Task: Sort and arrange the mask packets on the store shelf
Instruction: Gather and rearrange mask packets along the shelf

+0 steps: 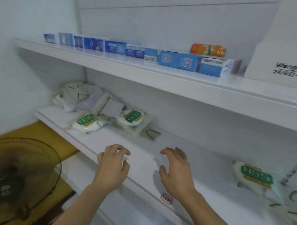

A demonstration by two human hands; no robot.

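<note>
1. Both forearms come up from the bottom edge, and I see my left hand and my right hand hovering over a bare stretch of the middle shelf, fingers loosely curled, palms down, holding nothing.
2. Up and to the left of my left hand lies a jumbled heap of mask packets in the shelf's back corner.
3. Two N95 packets sit at the near edge of that heap: the front N95 packet lies nearer the shelf lip, and the rear N95 packet lies just behind and to its right, propped on other packets.
4. Well off to the right of my right hand, a lone N95 packet lies on the same shelf, its long axis running roughly left to right.
5. Neither hand touches a packet, and the bare gap between them suggests a sorted row could go there.
6. My judgement: the left hand is nearer the heap and the right hand nearer the lone packet, so each would reach outward to its own side.
7. Blue boxes line the upper shelf, beyond both hands.
</note>
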